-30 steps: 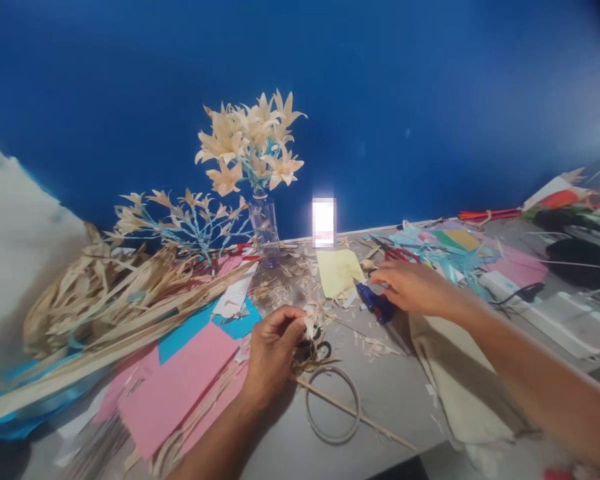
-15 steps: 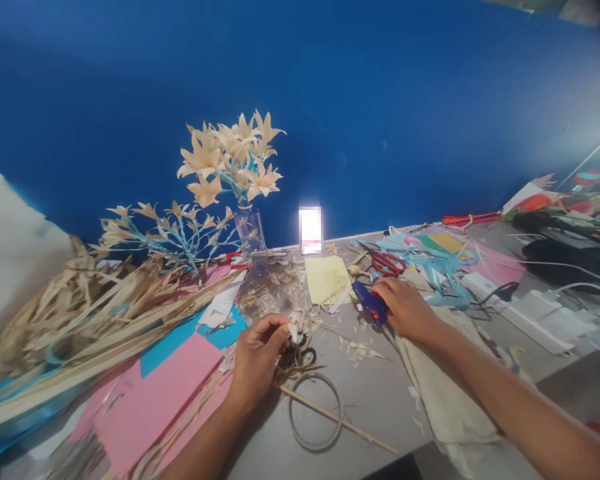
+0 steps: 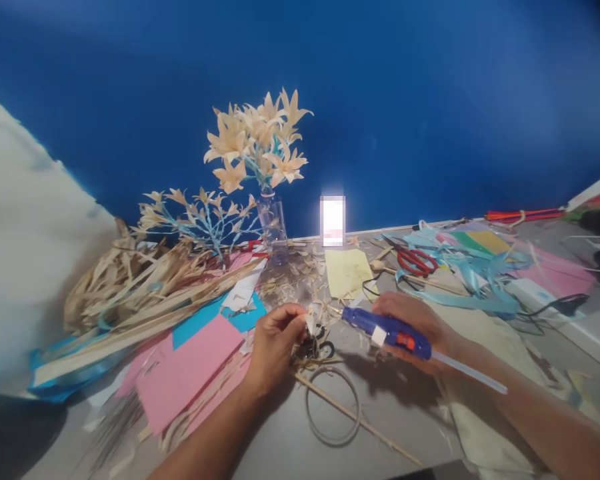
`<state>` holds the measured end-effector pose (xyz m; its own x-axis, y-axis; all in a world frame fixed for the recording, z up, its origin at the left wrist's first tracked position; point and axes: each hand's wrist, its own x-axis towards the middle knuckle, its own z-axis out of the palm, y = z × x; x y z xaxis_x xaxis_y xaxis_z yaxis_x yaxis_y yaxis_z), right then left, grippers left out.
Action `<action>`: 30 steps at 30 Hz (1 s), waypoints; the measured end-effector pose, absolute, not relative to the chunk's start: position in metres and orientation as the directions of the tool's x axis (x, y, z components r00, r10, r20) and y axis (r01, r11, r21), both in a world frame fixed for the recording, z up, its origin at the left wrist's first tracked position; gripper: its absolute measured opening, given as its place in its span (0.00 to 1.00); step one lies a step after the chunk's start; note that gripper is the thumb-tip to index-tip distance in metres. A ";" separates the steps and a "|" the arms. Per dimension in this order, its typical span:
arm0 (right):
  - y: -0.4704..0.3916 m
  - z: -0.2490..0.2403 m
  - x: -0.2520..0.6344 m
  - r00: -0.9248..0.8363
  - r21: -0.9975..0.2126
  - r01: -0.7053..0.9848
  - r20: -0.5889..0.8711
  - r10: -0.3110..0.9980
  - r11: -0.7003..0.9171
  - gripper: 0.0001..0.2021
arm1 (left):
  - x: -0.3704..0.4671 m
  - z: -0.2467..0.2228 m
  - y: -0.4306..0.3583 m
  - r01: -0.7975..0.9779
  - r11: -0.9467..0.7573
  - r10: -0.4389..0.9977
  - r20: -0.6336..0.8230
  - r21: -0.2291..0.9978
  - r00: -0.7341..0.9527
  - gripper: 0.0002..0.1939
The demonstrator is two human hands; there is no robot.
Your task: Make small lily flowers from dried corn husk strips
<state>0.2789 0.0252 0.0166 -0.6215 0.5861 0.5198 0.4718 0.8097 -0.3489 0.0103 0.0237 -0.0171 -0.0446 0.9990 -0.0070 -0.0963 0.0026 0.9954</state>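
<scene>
My right hand [image 3: 416,315] grips a blue hot glue gun [image 3: 363,322], with a clear glue stick [image 3: 475,376] jutting from its rear. Its nozzle points left, close to the fingertips of my left hand [image 3: 279,341]. Thumb and fingers of that left hand pinch a small pale dried-husk piece [image 3: 311,323], whose exact shape I cannot make out. Just below lie a small black-handled tool [image 3: 326,349], partly hidden, and husk scraps. Nearer me, a thin stick [image 3: 380,432] crosses a grey ring, perhaps a roll of tape or wire [image 3: 359,408].
Pale husk flowers [image 3: 255,137] stand in a clear bottle [image 3: 273,230] by the blue wall. Husk strips [image 3: 125,293] and pink card [image 3: 190,373] lie left. Yellow paper [image 3: 347,273], red-handled scissors [image 3: 417,262], blue ribbon [image 3: 485,280] and a white power strip [image 3: 545,303] lie right.
My right hand has lifted the glue gun off the table and turned it, bringing its nozzle beside my left fingertips. My left hand keeps its pinch. The view has shifted left.
</scene>
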 end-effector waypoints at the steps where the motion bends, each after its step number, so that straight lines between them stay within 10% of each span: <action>1: 0.025 0.016 0.273 -0.645 -0.361 0.454 0.497 0.580 0.815 0.12 | 0.010 -0.017 0.023 -0.111 0.004 0.999 -0.008 0.994 -0.040 0.05; 30: 0.024 0.006 0.258 -0.696 -0.417 0.418 0.423 0.580 0.807 0.08 | 0.010 -0.019 0.019 -0.134 -0.014 1.000 0.016 0.991 0.015 0.04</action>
